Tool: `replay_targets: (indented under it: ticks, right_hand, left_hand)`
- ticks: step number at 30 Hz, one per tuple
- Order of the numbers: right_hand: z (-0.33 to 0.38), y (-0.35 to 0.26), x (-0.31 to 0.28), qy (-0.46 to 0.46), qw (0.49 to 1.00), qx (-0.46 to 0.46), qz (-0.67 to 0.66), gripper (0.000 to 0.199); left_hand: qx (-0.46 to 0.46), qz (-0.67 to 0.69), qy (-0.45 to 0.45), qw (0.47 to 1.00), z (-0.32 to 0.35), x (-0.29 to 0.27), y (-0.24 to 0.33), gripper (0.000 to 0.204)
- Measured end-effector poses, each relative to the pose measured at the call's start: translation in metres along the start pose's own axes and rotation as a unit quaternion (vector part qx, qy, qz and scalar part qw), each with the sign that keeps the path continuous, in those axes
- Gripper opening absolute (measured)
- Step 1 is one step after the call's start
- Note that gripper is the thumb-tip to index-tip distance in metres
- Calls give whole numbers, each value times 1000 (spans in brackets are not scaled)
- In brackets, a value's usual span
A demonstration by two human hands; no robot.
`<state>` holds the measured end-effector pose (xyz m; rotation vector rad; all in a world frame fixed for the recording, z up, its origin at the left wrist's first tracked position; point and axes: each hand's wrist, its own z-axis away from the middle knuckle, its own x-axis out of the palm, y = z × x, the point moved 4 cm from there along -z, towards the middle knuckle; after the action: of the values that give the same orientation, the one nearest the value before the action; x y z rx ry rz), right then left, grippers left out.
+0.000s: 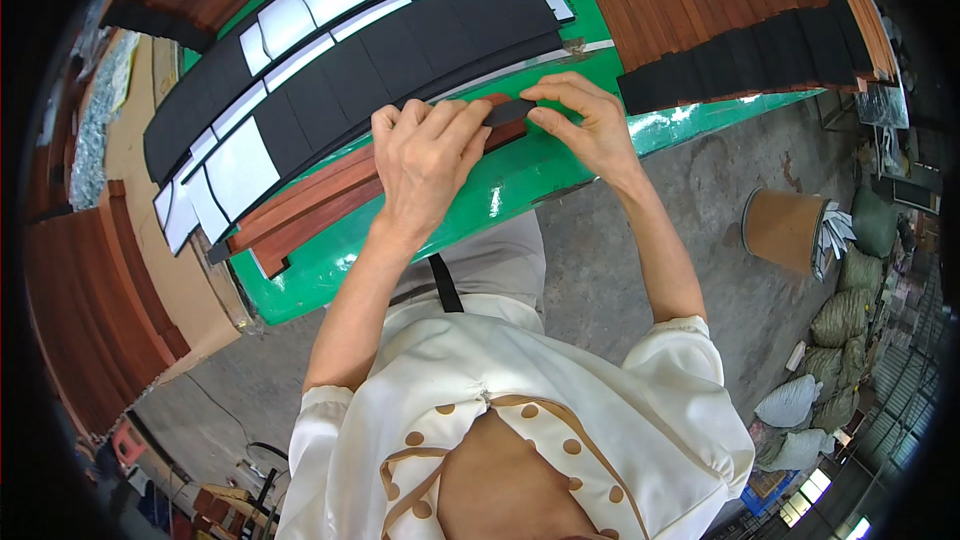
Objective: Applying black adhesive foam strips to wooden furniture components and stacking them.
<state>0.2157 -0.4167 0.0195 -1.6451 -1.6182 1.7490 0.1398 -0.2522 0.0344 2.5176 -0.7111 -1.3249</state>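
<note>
Both hands on one small black pad [508, 111], held just above the near end of the red-brown wood slat stack [320, 205] on the green table [470, 208].

L hand [425, 155]: fingers curled over, tips pressing the pad's left end and the slat under it; not a full fist, fingers bunched tight together. R hand [590, 125]: thumb + forefinger pinched shut on the pad's right end, other fingers arched above it.

Pad look: matte black, thin, short strip, rectangular; same stuff as the black sheet strips [350, 80] lying beyond the slats, some w/ white backing squares [240, 165] showing.

Handling, my read: prob foam or rubber, v light, soft, bends easily, no breakage risk. If it's adhesive-backed (can't tell) it'll grab on 1st contact, so grip by the short ends/edges, keep it taut, as the hands do now. Slat is stiff, prob smooth-finished.

Beyond the sheets and to the right of them: more slats w/ black ends, stacked [760, 50]. Cardboard drum [782, 228] on the floor, well right of the table.
</note>
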Motion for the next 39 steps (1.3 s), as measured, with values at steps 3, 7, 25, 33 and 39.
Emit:
replay_targets:
  ticks: [3, 7, 25, 33, 39]
  right_hand:
    - [-1, 1, 5, -9, 999, 40, -30, 22]
    - [5, 9, 26, 63, 972, 147, -173, 25]
    - [7, 4, 27, 97, 974, 198, 53, 26]
    - [33, 18, 23, 156, 960, 175, -151, 17]
    - [31, 24, 36, 157, 961, 155, -167, 20]
  left_hand:
    - [41, -28, 13, 999, 2, 5, -2, 23]
    - [79, -69, 29, 994, 5, 7, -1, 24]
    - [-214, -175, 221, 935, 108, -167, -61, 20]
    - [-483, 169, 158, 844, 185, -174, -107, 20]
    - [-458, 171, 143, 860, 198, -163, -118, 29]
